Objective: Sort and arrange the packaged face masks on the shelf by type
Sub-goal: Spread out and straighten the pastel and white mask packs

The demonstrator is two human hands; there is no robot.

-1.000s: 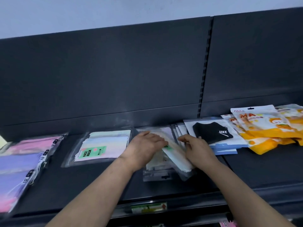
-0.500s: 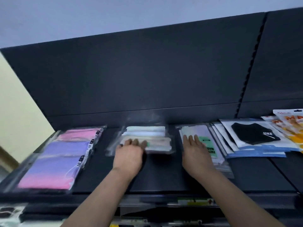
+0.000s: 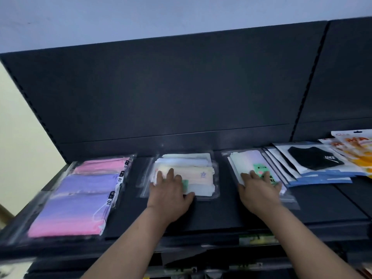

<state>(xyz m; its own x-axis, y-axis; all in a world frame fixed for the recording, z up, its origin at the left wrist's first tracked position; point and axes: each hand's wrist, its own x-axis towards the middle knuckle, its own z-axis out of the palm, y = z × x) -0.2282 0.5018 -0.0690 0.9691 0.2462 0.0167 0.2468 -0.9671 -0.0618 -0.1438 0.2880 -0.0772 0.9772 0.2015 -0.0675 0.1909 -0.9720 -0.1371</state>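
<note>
A dark back panel (image 3: 181,87) rises before a pale bluish wall (image 3: 161,15).

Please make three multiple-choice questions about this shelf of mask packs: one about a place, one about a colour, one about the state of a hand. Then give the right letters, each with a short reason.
1. Where on the shelf do the pink and purple mask packs lie?
A. right end
B. left end
C. between the hands

2. What colour is the mask with the white logo?
A. red
B. green
C. black

3. How is the left hand?
A. a fist in the air
B. flat on the pastel mask pack
C. lifting a pack

Key: 1 B, they lie left of both hands. 2 C, it looks black in its pack. 3 B, its straight fingers rest on it.
</note>
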